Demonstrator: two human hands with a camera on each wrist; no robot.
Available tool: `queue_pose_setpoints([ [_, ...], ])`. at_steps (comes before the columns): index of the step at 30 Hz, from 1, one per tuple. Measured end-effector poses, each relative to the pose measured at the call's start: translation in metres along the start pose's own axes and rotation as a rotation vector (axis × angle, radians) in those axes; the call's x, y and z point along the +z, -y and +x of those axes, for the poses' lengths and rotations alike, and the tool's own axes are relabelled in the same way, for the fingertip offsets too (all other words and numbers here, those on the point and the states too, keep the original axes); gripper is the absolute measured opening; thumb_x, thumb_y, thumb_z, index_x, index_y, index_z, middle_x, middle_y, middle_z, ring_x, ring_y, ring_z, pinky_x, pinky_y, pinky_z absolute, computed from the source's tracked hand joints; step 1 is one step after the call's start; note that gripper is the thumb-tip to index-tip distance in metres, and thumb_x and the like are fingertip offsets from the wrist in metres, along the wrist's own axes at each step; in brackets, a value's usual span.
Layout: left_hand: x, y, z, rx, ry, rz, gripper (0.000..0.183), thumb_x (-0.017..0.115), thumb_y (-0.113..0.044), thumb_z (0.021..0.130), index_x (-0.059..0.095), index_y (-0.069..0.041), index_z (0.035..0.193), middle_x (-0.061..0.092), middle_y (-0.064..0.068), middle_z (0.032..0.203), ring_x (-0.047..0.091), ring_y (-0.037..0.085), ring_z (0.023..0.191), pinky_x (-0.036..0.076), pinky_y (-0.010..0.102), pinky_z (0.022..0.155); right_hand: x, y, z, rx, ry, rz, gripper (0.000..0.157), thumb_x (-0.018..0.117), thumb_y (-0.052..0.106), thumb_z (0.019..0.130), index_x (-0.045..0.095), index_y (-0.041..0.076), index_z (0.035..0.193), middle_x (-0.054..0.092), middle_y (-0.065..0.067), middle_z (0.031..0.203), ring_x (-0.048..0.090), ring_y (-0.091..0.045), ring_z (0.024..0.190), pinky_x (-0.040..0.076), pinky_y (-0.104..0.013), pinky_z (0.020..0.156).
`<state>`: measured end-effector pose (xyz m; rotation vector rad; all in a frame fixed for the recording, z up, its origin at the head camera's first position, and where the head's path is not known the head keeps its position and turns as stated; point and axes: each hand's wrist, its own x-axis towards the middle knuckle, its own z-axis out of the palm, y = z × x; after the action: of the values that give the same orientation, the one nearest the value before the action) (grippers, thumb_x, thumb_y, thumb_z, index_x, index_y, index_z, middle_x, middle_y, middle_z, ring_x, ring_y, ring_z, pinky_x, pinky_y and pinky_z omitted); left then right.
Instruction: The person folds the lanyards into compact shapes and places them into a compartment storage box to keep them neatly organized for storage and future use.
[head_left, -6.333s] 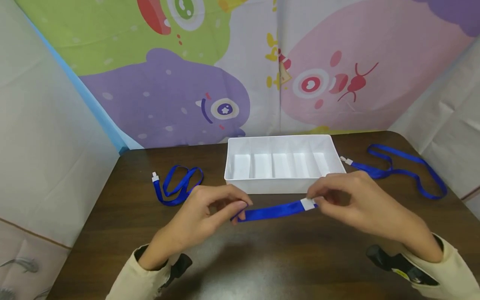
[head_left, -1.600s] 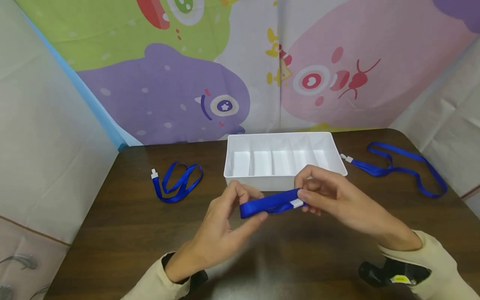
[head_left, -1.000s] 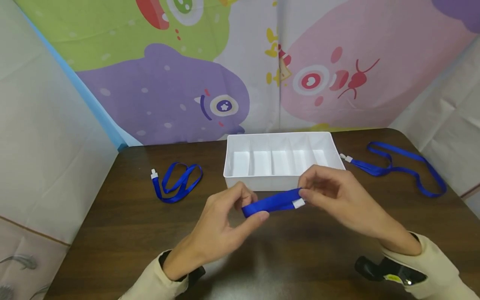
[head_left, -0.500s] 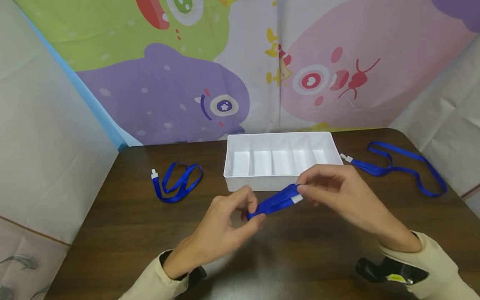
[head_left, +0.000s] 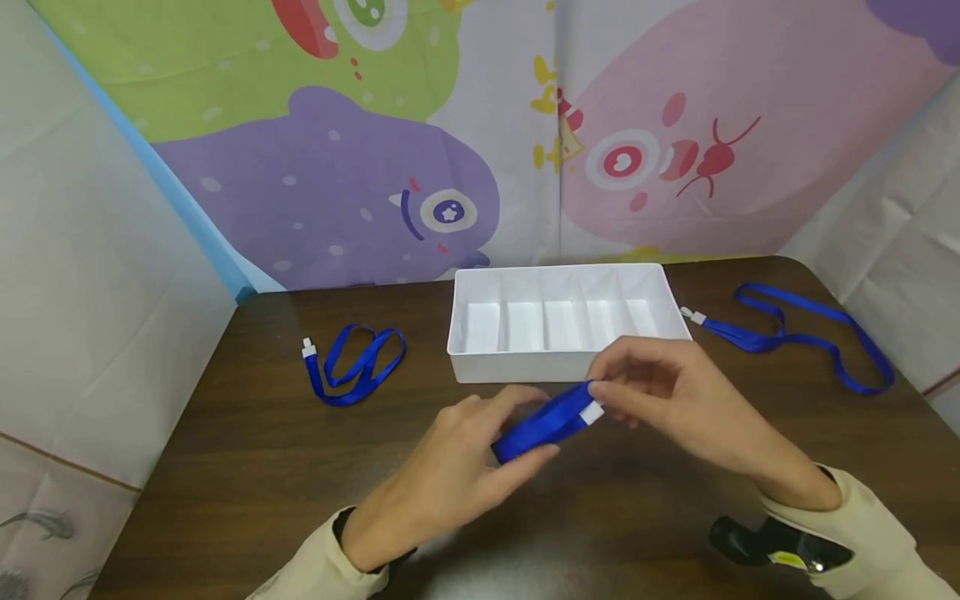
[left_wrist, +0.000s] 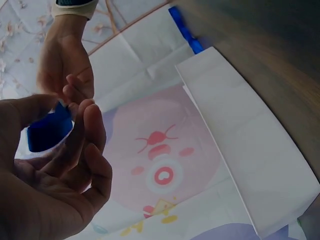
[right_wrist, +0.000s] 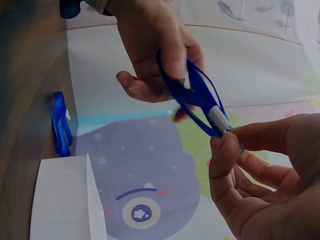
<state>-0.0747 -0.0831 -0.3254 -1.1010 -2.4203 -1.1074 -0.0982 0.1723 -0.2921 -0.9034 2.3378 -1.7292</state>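
Observation:
A blue lanyard, wound into a short flat loop [head_left: 540,427], is held up over the table between both hands. My right hand [head_left: 690,408] pinches its right end with thumb and forefinger, beside the white clip fitting [right_wrist: 218,119]. At the other end, my left hand [head_left: 450,471] has its thumb below and its fingers above the band, with the loop between them. In the left wrist view the blue band [left_wrist: 49,131] passes between that thumb and the fingers. Seen from the right wrist, the loop's layers stand slightly apart around the middle strap.
Behind the hands stands a white box with five-like narrow compartments [head_left: 525,367]. A second blue lanyard [head_left: 363,367] lies looped at the left on the brown table [head_left: 247,467]. Another lanyard [head_left: 817,343] lies spread out at the right, its clip near the box.
The lanyard strap, earlier stretched between the hands, is now wound into a layered loop. In the last half second my left thumb and fingers have spread wider, and the loop tilts more.

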Motion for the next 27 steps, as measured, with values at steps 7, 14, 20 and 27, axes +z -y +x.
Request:
queue_pose_setpoints([
  [7, 0.0013, 0.0008, -0.0006, 0.048, 0.020, 0.057, 0.005, 0.070, -0.013, 0.091, 0.067, -0.011, 0.095, 0.050, -0.011, 0.066, 0.044, 0.003, 0.058, 0.035, 0.014, 0.050, 0.0033, -0.0008, -0.0003, -0.019, 0.005, -0.020, 0.015, 0.067, 0.001, 0.093, 0.066, 0.015, 0.099, 0.061, -0.004, 0.074, 0.059, -0.019, 0.061, 0.052, -0.031, 0.054],
  [14, 0.0054, 0.0006, -0.0017, 0.029, 0.027, -0.004, 0.006, 0.067, -0.011, 0.094, 0.063, -0.010, 0.099, 0.050, -0.010, 0.066, 0.043, -0.001, 0.055, 0.034, 0.011, 0.047, 0.0055, -0.0018, 0.0004, -0.097, -0.058, -0.177, 0.020, 0.070, 0.001, 0.092, 0.065, 0.018, 0.102, 0.063, 0.007, 0.076, 0.060, -0.012, 0.059, 0.055, -0.031, 0.054],
  [20, 0.0050, 0.0002, 0.0000, -0.132, 0.063, -0.342, 0.025, 0.070, -0.008, 0.093, 0.054, -0.011, 0.112, 0.064, -0.005, 0.077, 0.054, -0.001, 0.057, 0.041, 0.017, 0.041, 0.0041, -0.0024, 0.0011, -0.084, -0.085, -0.174, 0.018, 0.068, 0.001, 0.093, 0.065, 0.017, 0.101, 0.062, 0.005, 0.074, 0.059, -0.014, 0.057, 0.053, -0.030, 0.051],
  [27, 0.0001, -0.0006, 0.0016, -0.236, 0.112, -0.573, 0.011, 0.066, -0.017, 0.098, 0.059, -0.013, 0.105, 0.068, -0.001, 0.083, 0.067, 0.013, 0.073, 0.052, 0.027, 0.062, 0.0026, -0.0006, 0.0003, -0.072, -0.071, -0.146, 0.016, 0.066, 0.001, 0.094, 0.064, 0.015, 0.101, 0.062, 0.001, 0.075, 0.060, -0.016, 0.059, 0.053, -0.030, 0.053],
])
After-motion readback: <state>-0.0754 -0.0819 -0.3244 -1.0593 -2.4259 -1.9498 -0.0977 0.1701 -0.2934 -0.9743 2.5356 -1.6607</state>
